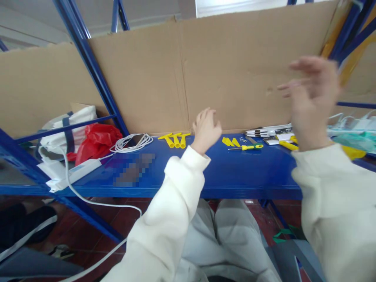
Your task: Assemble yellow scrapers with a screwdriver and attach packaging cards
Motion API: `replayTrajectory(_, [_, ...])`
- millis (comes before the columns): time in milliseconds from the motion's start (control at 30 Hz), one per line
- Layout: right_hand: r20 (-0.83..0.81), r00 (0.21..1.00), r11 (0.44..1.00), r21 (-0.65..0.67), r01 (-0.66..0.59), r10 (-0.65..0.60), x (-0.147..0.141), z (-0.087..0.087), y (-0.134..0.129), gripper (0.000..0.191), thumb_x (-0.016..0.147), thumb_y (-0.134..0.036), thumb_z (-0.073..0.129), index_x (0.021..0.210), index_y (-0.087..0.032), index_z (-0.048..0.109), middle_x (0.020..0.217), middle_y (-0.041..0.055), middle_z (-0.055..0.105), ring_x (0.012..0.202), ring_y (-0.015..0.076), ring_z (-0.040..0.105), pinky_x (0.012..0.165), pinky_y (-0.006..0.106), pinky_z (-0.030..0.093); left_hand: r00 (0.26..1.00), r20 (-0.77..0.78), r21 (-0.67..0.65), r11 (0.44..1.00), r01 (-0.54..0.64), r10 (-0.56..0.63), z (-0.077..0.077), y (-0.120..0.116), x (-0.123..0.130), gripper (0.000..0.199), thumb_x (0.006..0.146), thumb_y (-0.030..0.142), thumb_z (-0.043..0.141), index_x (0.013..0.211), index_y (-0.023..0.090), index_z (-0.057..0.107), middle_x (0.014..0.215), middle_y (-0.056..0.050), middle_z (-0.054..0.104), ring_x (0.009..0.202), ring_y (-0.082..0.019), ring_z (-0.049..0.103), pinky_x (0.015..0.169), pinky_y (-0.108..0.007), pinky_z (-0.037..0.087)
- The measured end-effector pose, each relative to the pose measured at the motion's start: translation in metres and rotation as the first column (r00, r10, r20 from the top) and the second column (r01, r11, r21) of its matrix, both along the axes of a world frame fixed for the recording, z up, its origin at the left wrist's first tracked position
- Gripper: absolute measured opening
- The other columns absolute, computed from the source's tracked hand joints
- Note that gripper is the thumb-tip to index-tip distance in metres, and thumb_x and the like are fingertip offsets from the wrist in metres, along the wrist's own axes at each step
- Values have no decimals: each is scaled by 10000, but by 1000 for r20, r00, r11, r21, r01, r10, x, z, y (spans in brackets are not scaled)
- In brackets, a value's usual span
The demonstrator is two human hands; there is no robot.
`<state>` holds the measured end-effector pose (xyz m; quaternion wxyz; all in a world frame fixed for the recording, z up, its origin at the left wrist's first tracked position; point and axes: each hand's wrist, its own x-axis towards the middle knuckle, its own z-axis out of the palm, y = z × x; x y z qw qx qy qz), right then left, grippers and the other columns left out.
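My left hand [207, 131] is over the back of the blue shelf [223, 172], fingers loosely bent and thumb apart, with nothing seen in it. Just left of it stand three yellow T-shaped plastic pieces [176, 140]. To its right lie several flat yellow pieces [230, 141] and a screwdriver [246, 147] with a yellow handle. Small metal bits [243, 140], perhaps screws, are beside them. Raised high at the right is my right hand [317, 98], smeared by motion; its fingers are apart and no object shows in them.
Cardboard [235, 70] walls off the back. Black-and-white packs [270, 131] lie at the right. Toward the left are a coiled white cable [132, 143], a red plastic bag [98, 141] and a white power strip [78, 172]. Blue posts [96, 74] frame the shelf.
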<state>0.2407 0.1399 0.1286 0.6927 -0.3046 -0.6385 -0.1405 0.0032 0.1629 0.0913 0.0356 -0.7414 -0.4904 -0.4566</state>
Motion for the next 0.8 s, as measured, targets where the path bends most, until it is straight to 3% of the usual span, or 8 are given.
replayTrajectory(67, [-12, 996, 990, -110, 84, -85, -7, -16, 41, 386, 881, -119, 507, 1257, -197, 548, 1288, 94, 617, 981, 157, 637, 876, 346, 530, 976, -44, -58, 975, -214, 212, 1, 35, -13, 475, 891, 180, 448, 1351, 274, 517, 1459, -87, 514, 1426, -284, 356, 1153, -539, 291])
replayTrajectory(167, [81, 968, 895, -369, 250, -237, -7, -61, 95, 413, 849, -135, 472, 1249, -173, 569, 1299, 146, 630, 1043, 225, 636, 935, 437, 509, 915, -160, -140, 909, -392, 370, -22, 60, -37, 499, 859, 157, 463, 1349, 222, 534, 1508, -114, 466, 1423, -288, 358, 1161, -538, 280])
replayTrajectory(267, [359, 898, 778, -475, 412, -256, 2, -104, 118, 347, 826, -225, 542, 1148, -196, 668, 1231, 137, 682, 1173, 332, 591, 1014, 569, 429, 854, -251, -244, 824, -511, 455, -48, 62, -57, 464, 852, 187, 472, 1301, 163, 586, 1499, -155, 467, 1424, -314, 358, 1162, -562, 275])
replayTrajectory(333, [433, 871, 735, -508, 450, -234, 9, -119, 121, 300, 834, -268, 542, 1071, -206, 714, 1186, 124, 710, 1179, 341, 592, 1020, 567, 426, 818, -287, -304, 763, -571, 498, -56, 61, -65, 470, 844, 209, 480, 1293, 143, 599, 1484, -179, 476, 1422, -329, 363, 1157, -572, 280])
replayTrajectory(467, [468, 874, 671, -608, 425, -129, 17, -127, 123, 275, 827, -316, 554, 989, -221, 756, 1077, 82, 753, 1061, 280, 660, 951, 435, 503, 803, -349, -394, 701, -594, 483, -61, 63, -70, 546, 829, 209, 473, 1369, 180, 550, 1557, -150, 399, 1478, -318, 281, 1177, -602, 232])
replayTrajectory(567, [477, 877, 591, -692, 415, -56, 17, -128, 124, 280, 811, -314, 577, 994, -220, 768, 1039, 70, 765, 985, 247, 693, 893, 359, 529, 810, -384, -439, 683, -583, 444, -64, 68, -70, 593, 823, 194, 464, 1414, 213, 503, 1570, -129, 389, 1507, -286, 227, 1201, -599, 169])
replayTrajectory(633, [483, 875, 555, -716, 422, -43, 16, -127, 122, 281, 806, -307, 585, 998, -222, 772, 1040, 64, 768, 983, 243, 701, 891, 345, 531, 813, -393, -442, 687, -576, 429, -67, 70, -71, 615, 811, 180, 470, 1425, 212, 490, 1543, -138, 427, 1512, -276, 217, 1206, -598, 145])
replayTrajectory(800, [470, 882, 541, -731, 416, -44, 13, -123, 113, 264, 795, -246, 591, 973, -195, 779, 1065, 77, 766, 1025, 259, 702, 919, 344, 529, 838, -384, -420, 735, -532, 388, -70, 71, -73, 663, 784, 149, 501, 1437, 264, 480, 1488, -143, 493, 1497, -299, 254, 1183, -650, 128])
